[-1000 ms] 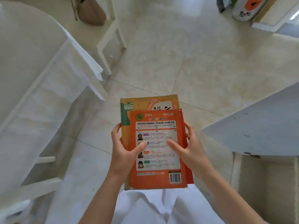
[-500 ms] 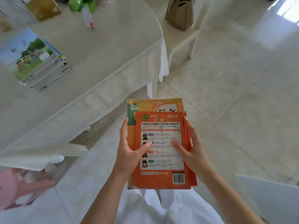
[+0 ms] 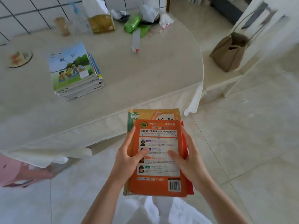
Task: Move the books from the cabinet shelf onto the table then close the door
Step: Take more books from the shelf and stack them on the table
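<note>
Orange-covered books [image 3: 159,152], stacked flat, held at lower centre of the frame, above the tiled floor [image 3: 242,143] and just short of the tabletop [image 3: 145,75] edge. Top cover: orange, back face up, with white text panel and barcode at its lower right corner. Beneath it: larger yellow-orange book protruding at the top edge; red cover edge showing along the right side.

Left hand [image 3: 129,159] gripping the left edge of the stack: thumb laid across the top cover, fingers extended along the side and curled under. Right hand [image 3: 189,160] gripping the right edge in mirror fashion: thumb on the cover, fingers wrapped round the side. Both hands closed round the stack; bare forearms entering from the bottom edge of the frame.

Cream cloth-covered tabletop across the upper left and centre. Second stack of books [image 3: 76,73] resting on it at upper left, illustrated blue-and-green cover uppermost, well apart from the held stack. Round patterned coaster [image 3: 20,59] at far left. Clutter along the far edge near the tiled wall [image 3: 24,15]: yellow-brown packet [image 3: 102,23], green bag [image 3: 134,23], crumpled white wrappers, small bottle lying down [image 3: 135,41]. Brown bag [image 3: 229,52] on a white chair at upper right. Pink blurred object [image 3: 17,172] at the lower left edge; identity not determinable.
</note>
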Demonstrator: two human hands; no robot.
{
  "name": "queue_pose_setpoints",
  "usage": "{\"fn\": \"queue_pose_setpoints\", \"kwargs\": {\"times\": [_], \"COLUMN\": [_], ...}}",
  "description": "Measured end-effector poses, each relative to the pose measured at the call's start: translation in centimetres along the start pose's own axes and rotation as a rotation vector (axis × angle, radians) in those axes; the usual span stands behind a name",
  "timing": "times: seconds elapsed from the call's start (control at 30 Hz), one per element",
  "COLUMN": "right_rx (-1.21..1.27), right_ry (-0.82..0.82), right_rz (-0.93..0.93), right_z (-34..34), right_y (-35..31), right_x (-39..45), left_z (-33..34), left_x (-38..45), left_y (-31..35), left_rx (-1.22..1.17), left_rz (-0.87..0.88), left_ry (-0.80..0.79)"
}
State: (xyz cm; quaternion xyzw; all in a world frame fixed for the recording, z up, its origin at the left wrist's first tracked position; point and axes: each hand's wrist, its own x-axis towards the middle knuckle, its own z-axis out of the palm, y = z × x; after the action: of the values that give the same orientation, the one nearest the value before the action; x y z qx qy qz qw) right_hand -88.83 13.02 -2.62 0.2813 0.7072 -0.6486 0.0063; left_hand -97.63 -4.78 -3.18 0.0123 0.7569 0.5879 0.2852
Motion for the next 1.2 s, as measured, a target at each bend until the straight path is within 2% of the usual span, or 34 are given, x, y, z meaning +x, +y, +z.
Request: {"fn": "queue_pose_setpoints", "kwargs": {"times": [0.17,0.43,0.63,0.83,0.9,1.07,1.2], "right_rx": [-0.017,-0.012,-0.034,-0.099,-0.094,-0.177,-0.224], "right_ry": [-0.086,-0.168,-0.157,-0.161,-0.207,-0.288,-0.323], "right_rz": [-0.038,0.042,0.142,0.222,0.250,0.123,-0.035], "right_z": [-1.3,-0.1,2.1,4.4,4.9,5.9,6.4], "right_y": [-3.2,-7.4,-10.5,-13.9,-14.9,-16.0,-14.3], "right_x": [6.1,14.7,21.8,29.4,31.5,34.7,35.6], "left_z": [1.1,-0.9,-4.1,-8.9,-10.2,-12.6,-13.0], "left_x": [3.7,9.7,15.6,22.4,24.4,28.7,30.2], "left_y": [2.8,5.5,7.2,9.1,9.5,10.2,10.4], "left_rx": [-0.051,-0.173,-0.243,-0.342,-0.348,-0.301,-0.235], "left_rz": [0.004,0.003,-0.002,-0.033,-0.052,-0.036,-0.030], "left_ry": [0.126,0.277,0.270,0.150,0.114,0.033,0.062]}}
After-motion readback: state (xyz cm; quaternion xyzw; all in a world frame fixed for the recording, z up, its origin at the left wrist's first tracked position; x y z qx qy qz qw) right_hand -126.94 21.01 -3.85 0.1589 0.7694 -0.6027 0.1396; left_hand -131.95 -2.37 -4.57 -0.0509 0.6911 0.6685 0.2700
